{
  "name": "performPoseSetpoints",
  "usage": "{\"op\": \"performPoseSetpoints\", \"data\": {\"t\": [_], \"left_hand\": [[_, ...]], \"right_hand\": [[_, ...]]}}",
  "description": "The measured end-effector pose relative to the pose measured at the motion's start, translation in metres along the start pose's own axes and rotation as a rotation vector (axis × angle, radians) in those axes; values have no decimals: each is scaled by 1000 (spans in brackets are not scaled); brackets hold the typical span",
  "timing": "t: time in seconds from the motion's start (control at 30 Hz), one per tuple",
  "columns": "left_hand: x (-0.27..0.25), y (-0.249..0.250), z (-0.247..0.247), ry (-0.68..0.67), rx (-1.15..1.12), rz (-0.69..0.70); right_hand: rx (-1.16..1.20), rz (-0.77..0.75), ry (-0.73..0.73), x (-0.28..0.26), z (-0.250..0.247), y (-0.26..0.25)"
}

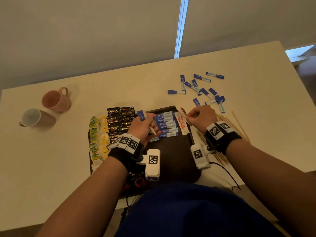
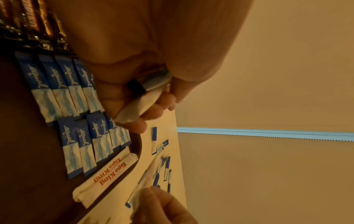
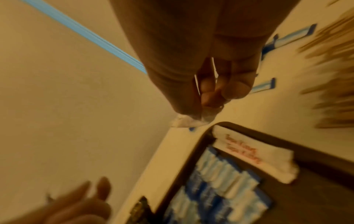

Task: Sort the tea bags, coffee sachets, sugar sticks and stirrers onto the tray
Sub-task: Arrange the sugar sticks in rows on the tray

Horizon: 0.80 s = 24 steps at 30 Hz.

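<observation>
A dark brown tray (image 1: pixel 172 151) lies in front of me. It holds tea bags (image 1: pixel 95 134) at the left, black coffee sachets (image 1: pixel 119 120), rows of blue sugar sticks (image 1: pixel 166 124) and white sachets with red print (image 1: pixel 181 124) at the right. My left hand (image 1: pixel 153 127) hovers over the sugar rows and grips a few blue and white sugar sticks (image 1: pixel 141 115), whose white ends (image 2: pixel 138 106) poke out of the fist. At the tray's far right corner my right hand (image 1: pixel 189 116) pinches one white sachet (image 1: pixel 183 113) by its end (image 3: pixel 187 122).
Several loose blue sugar sticks (image 1: pixel 201 86) are scattered on the table beyond the tray. Wooden stirrers (image 1: pixel 229 124) lie to the tray's right, partly under my right wrist. Two mugs (image 1: pixel 56 100) (image 1: pixel 34 118) lie on their sides at the far left.
</observation>
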<state>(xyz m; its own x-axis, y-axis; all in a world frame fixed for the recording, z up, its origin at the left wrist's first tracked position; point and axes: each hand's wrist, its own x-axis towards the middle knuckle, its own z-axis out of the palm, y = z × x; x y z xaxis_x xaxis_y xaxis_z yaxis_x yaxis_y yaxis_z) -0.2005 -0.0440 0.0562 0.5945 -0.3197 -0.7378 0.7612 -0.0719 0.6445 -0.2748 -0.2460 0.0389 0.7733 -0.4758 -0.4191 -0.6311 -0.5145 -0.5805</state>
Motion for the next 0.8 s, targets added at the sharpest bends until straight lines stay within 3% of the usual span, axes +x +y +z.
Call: {"op": "performPoseSetpoints", "data": {"t": [0.17, 0.43, 0.8], "left_hand": [[4, -4, -2, -29, -42, -67], [4, -10, -8, -56, 7, -67], [-2, -5, -10, -50, 20, -55]], "right_hand": [[-219, 90, -110, 18, 27, 12], [-436, 132, -161, 42, 57, 11], [-509, 87, -179, 45, 57, 12]]}}
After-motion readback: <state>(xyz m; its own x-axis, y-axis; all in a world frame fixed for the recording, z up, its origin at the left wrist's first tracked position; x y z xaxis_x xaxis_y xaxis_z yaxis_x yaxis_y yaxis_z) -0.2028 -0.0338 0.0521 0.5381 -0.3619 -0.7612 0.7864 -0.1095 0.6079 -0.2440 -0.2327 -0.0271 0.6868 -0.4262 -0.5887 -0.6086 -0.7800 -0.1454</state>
